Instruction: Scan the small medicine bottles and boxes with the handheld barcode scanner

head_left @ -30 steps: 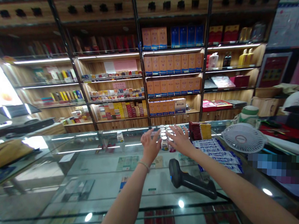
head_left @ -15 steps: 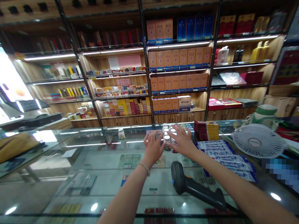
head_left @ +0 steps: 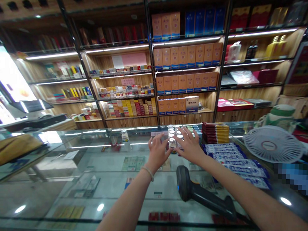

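A cluster of several small bottles (head_left: 172,143) with white or silvery lids stands on the glass counter (head_left: 107,181). At its left side is my left hand (head_left: 158,150), curved, with thumb and fingertips against the near bottles. My right hand (head_left: 190,146) wraps the cluster from the right with its fingers a little apart, and it hides some of the bottles. Both hands hold the group between them. One similar small bottle (head_left: 125,136) with a white lid stands alone to the left. Below the hands lies a black barcode scanner (head_left: 204,194).
Right of my hands are a stack of dark red and yellow packs (head_left: 214,133) and fanned blue-white packets (head_left: 236,161). Farther right are a white fan (head_left: 274,144) and a green-white jug (head_left: 281,116). Shelves of orange boxes (head_left: 186,83) line the back. A brown cloth (head_left: 12,150) lies left.
The view has shifted slightly, so the shelves and the fan sit a little differently in frame. Both hands stay around the bottle cluster, with only small finger movement.
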